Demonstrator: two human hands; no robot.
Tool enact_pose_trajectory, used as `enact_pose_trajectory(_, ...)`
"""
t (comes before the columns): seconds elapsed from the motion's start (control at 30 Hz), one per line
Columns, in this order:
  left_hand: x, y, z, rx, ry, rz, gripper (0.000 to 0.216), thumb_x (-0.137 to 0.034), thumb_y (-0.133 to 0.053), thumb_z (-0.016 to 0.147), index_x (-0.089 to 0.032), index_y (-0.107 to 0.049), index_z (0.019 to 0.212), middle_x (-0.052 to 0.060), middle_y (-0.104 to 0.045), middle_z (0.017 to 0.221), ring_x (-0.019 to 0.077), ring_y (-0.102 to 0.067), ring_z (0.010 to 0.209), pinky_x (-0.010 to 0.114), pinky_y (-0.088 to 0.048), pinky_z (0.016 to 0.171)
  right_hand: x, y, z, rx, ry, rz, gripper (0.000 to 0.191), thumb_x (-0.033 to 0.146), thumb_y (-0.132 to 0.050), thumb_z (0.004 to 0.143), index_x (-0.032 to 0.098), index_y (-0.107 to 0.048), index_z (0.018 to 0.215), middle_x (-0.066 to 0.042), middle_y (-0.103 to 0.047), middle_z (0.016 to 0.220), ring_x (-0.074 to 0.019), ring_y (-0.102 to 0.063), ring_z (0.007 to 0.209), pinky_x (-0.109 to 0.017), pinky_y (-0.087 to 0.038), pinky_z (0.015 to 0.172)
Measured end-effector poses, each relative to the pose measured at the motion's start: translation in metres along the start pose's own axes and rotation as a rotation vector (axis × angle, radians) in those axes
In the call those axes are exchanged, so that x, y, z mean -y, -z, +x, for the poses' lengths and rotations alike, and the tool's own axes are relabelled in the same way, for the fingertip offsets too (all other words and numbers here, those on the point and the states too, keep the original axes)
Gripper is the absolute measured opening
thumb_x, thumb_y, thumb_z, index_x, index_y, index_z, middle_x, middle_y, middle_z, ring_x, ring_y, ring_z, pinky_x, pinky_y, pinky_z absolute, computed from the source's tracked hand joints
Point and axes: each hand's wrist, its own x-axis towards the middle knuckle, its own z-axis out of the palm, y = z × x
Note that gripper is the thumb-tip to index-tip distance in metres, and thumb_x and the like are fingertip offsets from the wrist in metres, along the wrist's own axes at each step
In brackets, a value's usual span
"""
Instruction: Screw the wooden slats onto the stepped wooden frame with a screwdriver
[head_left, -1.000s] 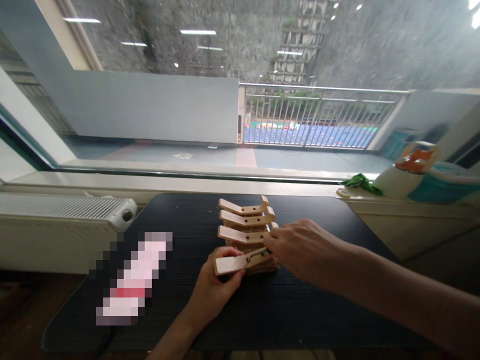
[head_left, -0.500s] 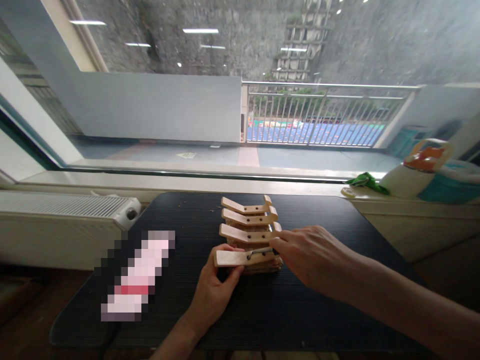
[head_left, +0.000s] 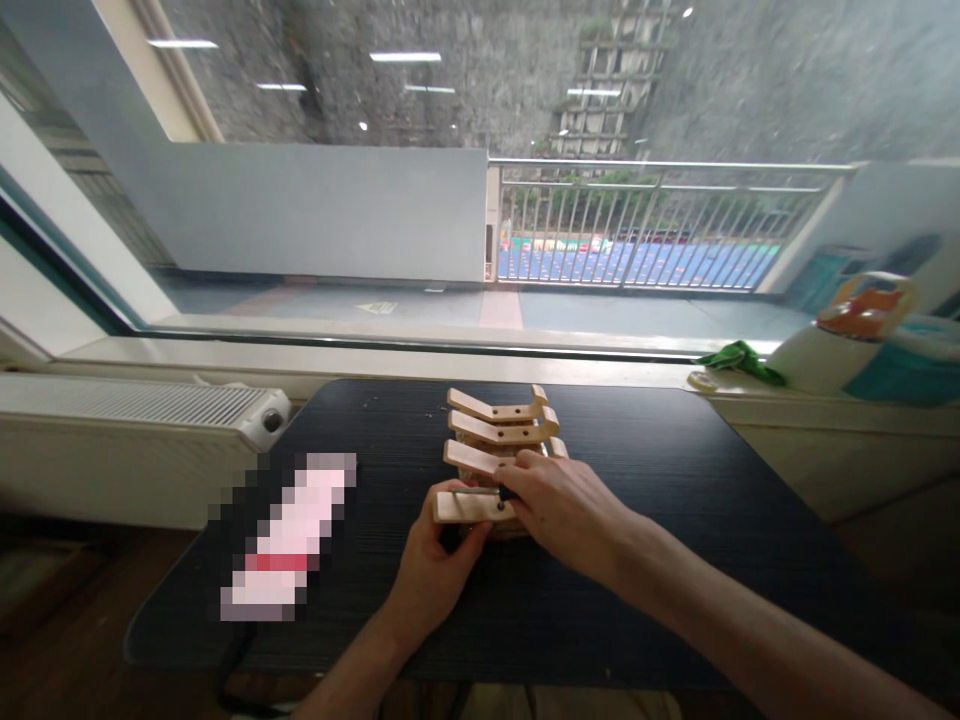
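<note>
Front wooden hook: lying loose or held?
Held: the left hand grips the wooden hook at one end, the right hand covers the other.

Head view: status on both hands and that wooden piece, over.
Left hand shut on wooden piece. Right hand pinching thin metal tool against it. Three like pieces close behind; nothing blocking.

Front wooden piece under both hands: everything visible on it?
The front wooden piece is a pale, bare-looking flat slat. It lies about level and crosswise, nearest in a row of four such pieces on the black table. A small dark hole shows near its right end. The left hand grips it from below. The right hand covers its right end and holds a thin metal tool along its top edge. Its right-end shape is hidden.
</note>
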Motion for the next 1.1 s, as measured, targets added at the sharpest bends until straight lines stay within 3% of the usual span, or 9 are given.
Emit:
enact_pose_trajectory(0.17,0.000,0.000,0.001,0.031,-0.005,-0.040,0.032,-0.028,-0.065,0.077,-0.020,-0.054,0.106,0.003,-0.071,0.100,0.0186,-0.067,0.094,0.033,-0.052,0.090,-0.005,-0.001,0.010,0.011,0.048,-0.015,0.027,0.021,-0.045,0.087,0.020,-0.067,0.102,-0.007,-0.069,0.102,-0.0210,-0.064,0.092,-0.029,-0.042,0.072)
enact_pose_trajectory(0.43,0.002,0.000,0.002,0.045,-0.001,-0.071,0.034,-0.029,-0.067,0.077,-0.020,-0.056,0.108,0.004,-0.072,0.104,0.0198,-0.067,0.098,0.035,-0.051,0.093,0.001,0.005,0.018,0.067,-0.049,-0.077,0.028,0.035,-0.050,0.085,0.018,-0.072,0.090,-0.010,-0.073,0.091,-0.0223,-0.066,0.087,-0.027,-0.044,0.068)
enact_pose_trajectory(0.9,-0.004,0.003,0.004,0.058,-0.026,-0.109,0.035,-0.029,-0.070,0.074,-0.018,-0.062,0.106,0.003,-0.072,0.103,0.0200,-0.066,0.098,0.034,-0.050,0.093,-0.006,0.000,0.011,0.037,-0.108,-0.098,0.034,0.040,-0.049,0.083,0.021,-0.071,0.098,-0.009,-0.071,0.098,-0.0231,-0.064,0.089,-0.028,-0.046,0.067)
enact_pose_trajectory(1.1,-0.010,0.006,0.007,0.024,-0.032,-0.085,0.020,-0.031,-0.067,0.076,-0.017,-0.069,0.090,0.003,-0.074,0.092,0.0205,-0.067,0.088,0.032,-0.051,0.086,0.003,-0.002,0.012,0.006,-0.181,-0.086,0.039,0.046,-0.051,0.081,0.019,-0.070,0.103,-0.011,-0.070,0.100,-0.0241,-0.064,0.094,-0.029,-0.047,0.074)
